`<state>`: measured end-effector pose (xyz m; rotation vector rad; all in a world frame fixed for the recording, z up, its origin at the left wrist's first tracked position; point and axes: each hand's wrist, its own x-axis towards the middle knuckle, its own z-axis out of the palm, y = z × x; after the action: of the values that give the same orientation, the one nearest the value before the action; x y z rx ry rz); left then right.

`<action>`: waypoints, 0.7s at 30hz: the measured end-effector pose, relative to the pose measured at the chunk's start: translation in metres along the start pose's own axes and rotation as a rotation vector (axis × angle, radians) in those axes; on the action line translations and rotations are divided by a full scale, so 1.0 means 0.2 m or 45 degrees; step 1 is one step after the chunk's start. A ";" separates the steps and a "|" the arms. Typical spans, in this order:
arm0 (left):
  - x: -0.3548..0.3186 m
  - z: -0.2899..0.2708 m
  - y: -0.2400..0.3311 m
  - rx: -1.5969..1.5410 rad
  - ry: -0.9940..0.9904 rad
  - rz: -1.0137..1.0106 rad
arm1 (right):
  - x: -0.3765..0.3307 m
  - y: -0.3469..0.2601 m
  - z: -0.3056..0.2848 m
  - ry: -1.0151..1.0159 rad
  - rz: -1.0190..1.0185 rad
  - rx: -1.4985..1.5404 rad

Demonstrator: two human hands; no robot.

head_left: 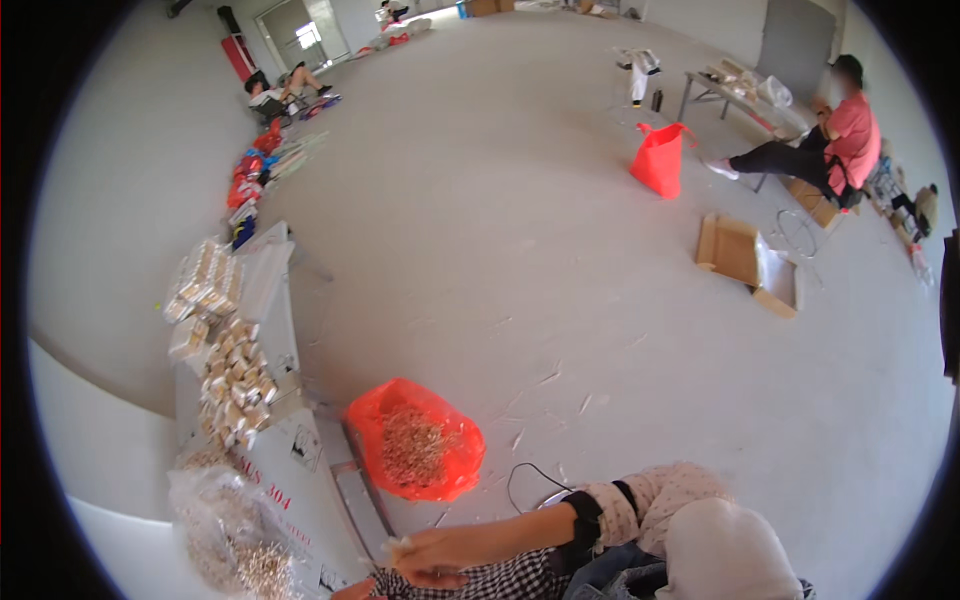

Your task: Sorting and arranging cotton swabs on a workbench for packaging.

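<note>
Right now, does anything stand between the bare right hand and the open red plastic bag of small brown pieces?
Nothing visible stands between the right hand and the red bag; the long white table lies left of both.

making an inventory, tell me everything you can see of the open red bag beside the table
The red bag looks like thin, shiny plastic. It sits on the floor beside the table, mouth open upward, its rim spread and crinkled. Inside lies a heap of small tan pieces, too fine to tell apart. Whether it touches the table is unclear.
</note>
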<state>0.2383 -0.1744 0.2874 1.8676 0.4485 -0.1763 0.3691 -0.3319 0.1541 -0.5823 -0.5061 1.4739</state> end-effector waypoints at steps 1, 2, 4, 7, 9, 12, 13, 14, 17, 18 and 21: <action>-0.10 0.03 -0.07 -0.061 0.144 0.025 | 0.06 0.06 0.06 -0.039 -0.001 0.005; -0.20 0.08 -0.15 -0.105 0.352 0.017 | 0.13 0.16 0.14 -0.070 -0.002 -0.014; -0.37 0.14 -0.31 -0.169 0.692 0.001 | 0.20 0.25 0.27 -0.173 0.027 -0.015; -0.52 0.28 -0.40 -0.374 1.051 -0.078 | 0.17 0.29 0.40 -0.303 0.176 -0.085; -0.54 0.36 -0.35 -0.648 1.261 -0.099 | 0.17 0.38 0.47 -0.392 0.334 -0.017; -0.73 0.39 -0.58 -0.838 1.461 0.141 | 0.17 0.46 0.61 -0.436 0.573 0.053; -0.77 0.37 -0.56 -0.877 1.336 0.088 | 0.16 0.46 0.64 -0.381 0.626 0.051; -0.77 0.38 -0.51 -0.906 1.371 0.055 | 0.17 0.43 0.65 -0.397 0.621 -0.059; -0.87 0.37 -0.51 -0.874 1.399 0.092 | 0.22 0.44 0.73 -0.407 0.712 -0.242; -0.91 0.36 -0.53 -0.809 1.396 0.021 | 0.26 0.44 0.76 -0.432 0.751 -0.264; -0.98 0.33 -0.54 -0.922 1.364 0.005 | 0.28 0.43 0.82 -0.470 0.875 -0.272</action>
<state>0.0230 -0.2491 0.2373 1.1013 1.0564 0.9229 0.2014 -0.2660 0.2218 -0.6931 -0.8078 2.2207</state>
